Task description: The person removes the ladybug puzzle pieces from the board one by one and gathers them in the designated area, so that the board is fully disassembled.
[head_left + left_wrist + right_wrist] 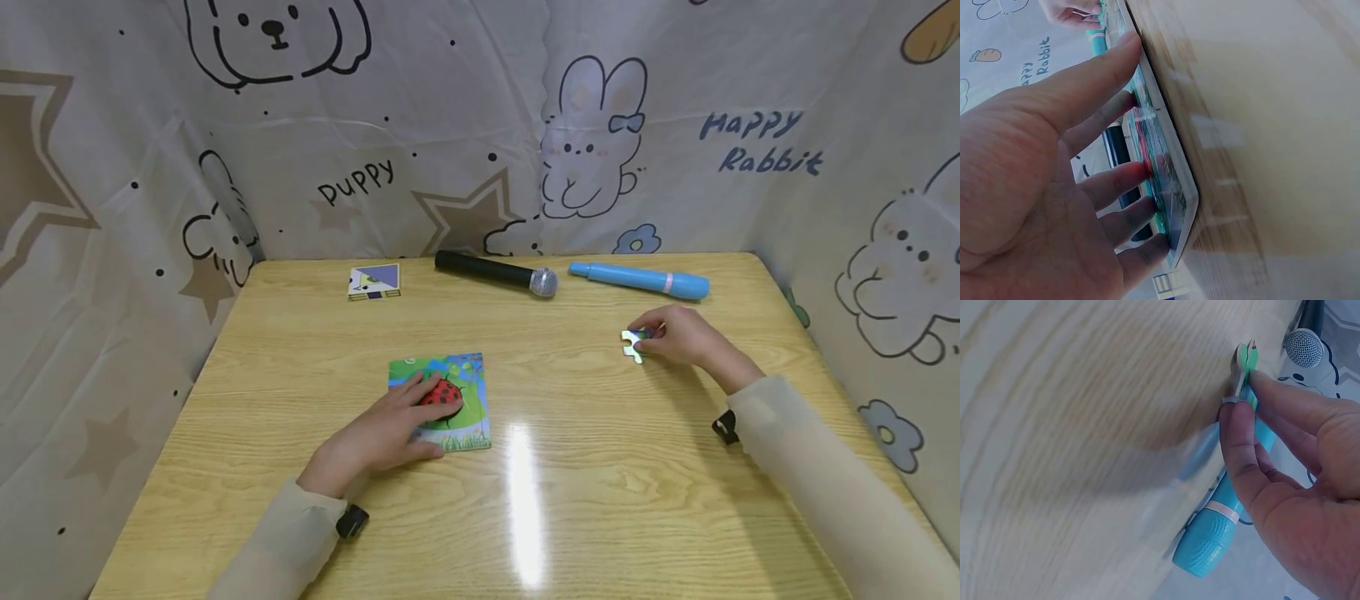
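Observation:
A square ladybug puzzle (474,421) lies flat on the table, left of the middle. Spread over it, my left hand (371,433) rests its fingertips on the picture and covers part of the ladybug. The left wrist view shows the thumb along the near edge of the puzzle board (1180,178). Over on the right, my right hand (681,335) pinches a small jigsaw piece (631,347) between thumb and fingers, close over the tabletop. Green shows on the face of this piece (1244,359) in the right wrist view; the fingers hide part of it.
Along the back of the wooden table (300,333) lie a small square card-like item (378,279), a black microphone (487,271) with a silver head, and a blue microphone-shaped tube (641,279). A printed curtain (450,100) encloses the back and sides.

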Tool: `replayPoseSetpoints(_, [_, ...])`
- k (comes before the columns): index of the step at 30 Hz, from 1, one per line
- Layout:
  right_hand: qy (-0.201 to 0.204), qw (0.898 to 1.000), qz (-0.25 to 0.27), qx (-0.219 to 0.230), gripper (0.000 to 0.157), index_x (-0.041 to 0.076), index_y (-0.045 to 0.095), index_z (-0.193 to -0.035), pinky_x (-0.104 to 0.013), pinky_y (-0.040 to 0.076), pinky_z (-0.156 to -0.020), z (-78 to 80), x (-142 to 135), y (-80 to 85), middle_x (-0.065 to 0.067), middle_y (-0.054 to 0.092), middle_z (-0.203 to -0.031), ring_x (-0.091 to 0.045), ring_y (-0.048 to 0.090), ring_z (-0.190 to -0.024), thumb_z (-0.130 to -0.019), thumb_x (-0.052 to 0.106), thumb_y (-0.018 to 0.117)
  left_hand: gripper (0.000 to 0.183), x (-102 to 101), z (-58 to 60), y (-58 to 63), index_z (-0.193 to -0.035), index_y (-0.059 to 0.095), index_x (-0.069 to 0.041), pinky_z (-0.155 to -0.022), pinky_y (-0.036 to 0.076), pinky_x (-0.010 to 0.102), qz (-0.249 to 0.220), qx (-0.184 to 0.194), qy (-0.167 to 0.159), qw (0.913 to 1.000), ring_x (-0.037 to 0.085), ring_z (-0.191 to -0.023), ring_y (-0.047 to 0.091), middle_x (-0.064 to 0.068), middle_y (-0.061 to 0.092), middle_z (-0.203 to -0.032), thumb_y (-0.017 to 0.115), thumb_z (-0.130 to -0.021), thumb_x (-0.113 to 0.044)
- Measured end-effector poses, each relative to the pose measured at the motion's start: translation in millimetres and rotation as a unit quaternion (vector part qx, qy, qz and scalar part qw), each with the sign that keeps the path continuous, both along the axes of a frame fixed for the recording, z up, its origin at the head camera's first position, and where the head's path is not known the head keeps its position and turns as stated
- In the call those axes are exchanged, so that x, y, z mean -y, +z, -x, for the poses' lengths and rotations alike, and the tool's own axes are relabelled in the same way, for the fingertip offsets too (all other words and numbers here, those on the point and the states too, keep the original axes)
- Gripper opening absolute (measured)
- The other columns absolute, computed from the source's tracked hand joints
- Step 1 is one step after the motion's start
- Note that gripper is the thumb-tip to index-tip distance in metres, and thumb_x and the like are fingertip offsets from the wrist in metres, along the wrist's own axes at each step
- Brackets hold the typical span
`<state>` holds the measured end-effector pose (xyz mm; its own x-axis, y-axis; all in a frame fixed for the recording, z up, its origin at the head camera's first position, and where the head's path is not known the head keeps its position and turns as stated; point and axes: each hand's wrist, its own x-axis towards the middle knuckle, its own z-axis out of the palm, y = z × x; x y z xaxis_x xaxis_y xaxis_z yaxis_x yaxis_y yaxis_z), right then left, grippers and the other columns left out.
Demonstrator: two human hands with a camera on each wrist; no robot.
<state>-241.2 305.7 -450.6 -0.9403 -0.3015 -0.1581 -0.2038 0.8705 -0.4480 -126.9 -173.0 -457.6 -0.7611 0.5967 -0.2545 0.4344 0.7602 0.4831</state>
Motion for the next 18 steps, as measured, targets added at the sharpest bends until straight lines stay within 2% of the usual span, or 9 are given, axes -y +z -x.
replayPoseSetpoints(4, [0.002, 1.000, -0.009, 0.002, 0.032, 0.003, 0.076, -0.124, -0.036, 0.050, -0.078, 1.6, 2, 1.1, -0.014, 0.072, -0.099, -0.023, 0.062, -0.088, -0.094, 0.012, 0.078, 0.068, 0, 0.3, 1.2, -0.159, 0.048, -0.028, -0.128, 0.020, 0.067, 0.000, -0.002, -0.002, 1.0000, 0.047, -0.163, 0.011, 0.018, 0.017, -0.176, 0.075, -0.097, -0.039])
replayPoseSetpoints(11, [0.001, 1.000, -0.014, 0.000, 0.033, 0.002, 0.076, -0.122, -0.034, 0.040, -0.072, -1.6, 9, 4.1, -0.012, 0.063, -0.087, -0.022, 0.052, -0.082, -0.093, 0.016, 0.081, 0.069, -2, 0.5, 2.3, -0.159, 0.048, -0.027, -0.128, 0.020, 0.067, 0.001, -0.003, 0.001, 1.0000, 0.046, -0.163, 0.012, 0.017, 0.018, -0.176, 0.076, -0.097, -0.039])
replayPoseSetpoints(15, [0.005, 1.000, -0.021, -0.007, 0.031, 0.004, 0.077, -0.120, -0.035, 0.043, -0.076, -2.9, 12, 3.2, -0.016, 0.065, -0.093, -0.023, 0.052, -0.084, -0.093, 0.017, 0.082, 0.069, -2, -0.1, 2.5, -0.159, 0.048, -0.028, -0.128, 0.021, 0.068, 0.004, -0.004, 0.002, 1.0000, 0.047, -0.163, 0.013, 0.018, 0.018, -0.176, 0.076, -0.096, -0.039])
replayPoseSetpoints(18, [0.007, 1.000, -0.021, -0.010, 0.030, 0.003, 0.077, -0.119, -0.036, 0.045, -0.074, -1.8, 10, 0.5, -0.016, 0.068, -0.096, -0.021, 0.053, -0.080, -0.093, 0.017, 0.081, 0.070, -1, -0.8, 2.1, -0.159, 0.048, -0.028, -0.127, 0.022, 0.068, 0.007, -0.009, 0.000, 0.9999, 0.046, -0.163, 0.013, 0.017, 0.019, -0.176, 0.076, -0.096, -0.040])
